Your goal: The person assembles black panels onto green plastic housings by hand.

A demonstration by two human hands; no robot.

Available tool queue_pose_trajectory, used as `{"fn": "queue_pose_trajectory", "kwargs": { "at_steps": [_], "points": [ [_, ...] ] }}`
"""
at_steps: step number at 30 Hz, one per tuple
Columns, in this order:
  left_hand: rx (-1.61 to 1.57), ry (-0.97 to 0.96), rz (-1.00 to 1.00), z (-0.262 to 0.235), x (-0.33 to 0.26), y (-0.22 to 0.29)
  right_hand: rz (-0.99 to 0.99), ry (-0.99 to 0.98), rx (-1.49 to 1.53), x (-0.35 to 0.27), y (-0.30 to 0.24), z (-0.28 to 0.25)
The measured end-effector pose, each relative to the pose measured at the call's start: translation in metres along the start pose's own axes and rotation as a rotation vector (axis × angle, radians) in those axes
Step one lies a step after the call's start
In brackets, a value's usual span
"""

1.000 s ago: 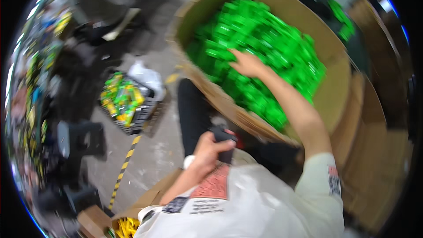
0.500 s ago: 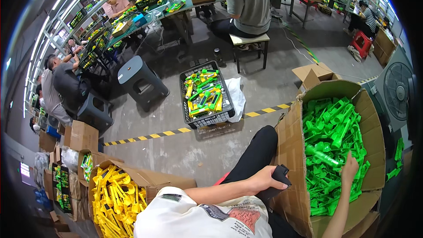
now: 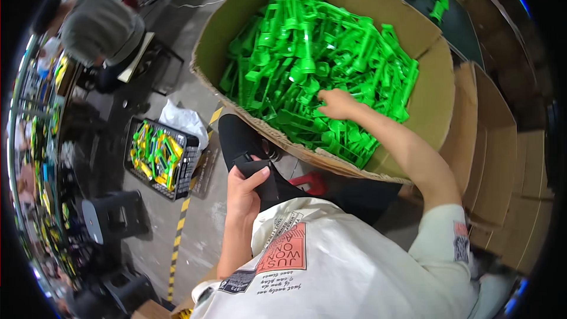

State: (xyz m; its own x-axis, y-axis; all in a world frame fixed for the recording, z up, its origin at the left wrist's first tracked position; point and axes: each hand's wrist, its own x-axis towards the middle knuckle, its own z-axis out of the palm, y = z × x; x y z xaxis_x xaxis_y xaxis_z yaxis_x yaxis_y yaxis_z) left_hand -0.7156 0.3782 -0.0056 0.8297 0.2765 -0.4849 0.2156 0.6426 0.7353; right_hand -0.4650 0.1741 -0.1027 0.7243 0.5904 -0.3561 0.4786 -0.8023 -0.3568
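My right hand (image 3: 335, 104) reaches into a big cardboard box (image 3: 436, 91) and rests on a heap of bright green plastic parts (image 3: 307, 65), fingers curled among them. Whether it grips one is hidden. My left hand (image 3: 243, 192) sits on my knee, closed around a small black object (image 3: 255, 171). My black trousers and white printed shirt fill the lower middle.
A black crate (image 3: 158, 156) of yellow and green parts stands on the floor at left, with a white bag (image 3: 183, 121) behind it. Yellow-black tape (image 3: 180, 224) runs along the floor. A seated person (image 3: 100, 26) is at upper left. Dark stools and stacked cardboard boxes (image 3: 508, 159) flank me.
The view has swung from the wider hall back down onto the box. My right hand stays in the green parts; my left hand stays on the black object at my knee.
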Motion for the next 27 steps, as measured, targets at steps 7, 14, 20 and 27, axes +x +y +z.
{"fn": "queue_pose_trajectory", "kwargs": {
  "at_steps": [7, 14, 20, 27],
  "points": [
    [0.04, -0.017, 0.02, 0.001, -0.011, -0.015, -0.058, -0.193, -0.021, 0.008, 0.0, 0.084],
    [-0.018, 0.011, 0.028, 0.009, -0.012, -0.017, 0.075, -0.166, 0.225, -0.005, 0.0, 0.142],
    [-0.009, 0.017, -0.011, 0.02, -0.01, -0.003, -0.109, -0.098, 0.551, 0.002, -0.008, 0.17],
    [-0.112, 0.127, 0.009, 0.023, -0.002, 0.005, -0.291, 0.121, 0.71, 0.014, -0.031, -0.001]
  ]
}}
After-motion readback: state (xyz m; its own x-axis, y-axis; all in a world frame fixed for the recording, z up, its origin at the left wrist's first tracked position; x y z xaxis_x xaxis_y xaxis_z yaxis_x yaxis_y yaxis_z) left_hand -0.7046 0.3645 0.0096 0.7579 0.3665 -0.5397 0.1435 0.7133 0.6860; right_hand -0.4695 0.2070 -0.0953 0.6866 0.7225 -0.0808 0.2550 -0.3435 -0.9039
